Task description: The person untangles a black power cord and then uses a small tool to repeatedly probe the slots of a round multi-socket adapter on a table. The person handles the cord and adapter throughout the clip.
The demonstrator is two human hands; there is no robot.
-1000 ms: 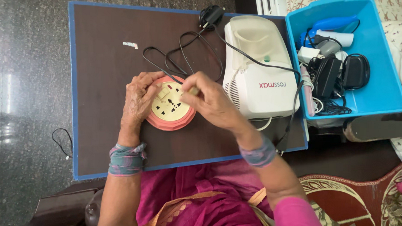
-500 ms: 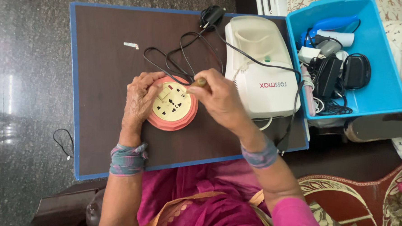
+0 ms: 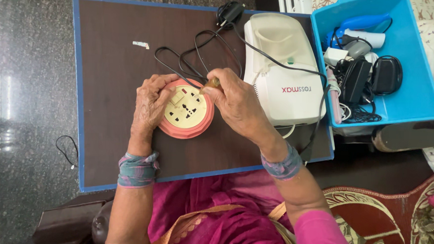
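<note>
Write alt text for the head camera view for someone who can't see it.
A person's left hand steadies a round pink and cream socket box on a dark board, while the right hand holds a small tool at its top edge. A white machine and a blue bin of gadgets sit alongside.

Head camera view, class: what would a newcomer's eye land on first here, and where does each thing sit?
At the centre of the dark brown board, the round pink and cream socket box stands out, steadied by the left hand while the right hand holds a small yellow-handled tool at its top edge. To the right sit a white machine and a bright blue plastic bin of gadgets.
</note>
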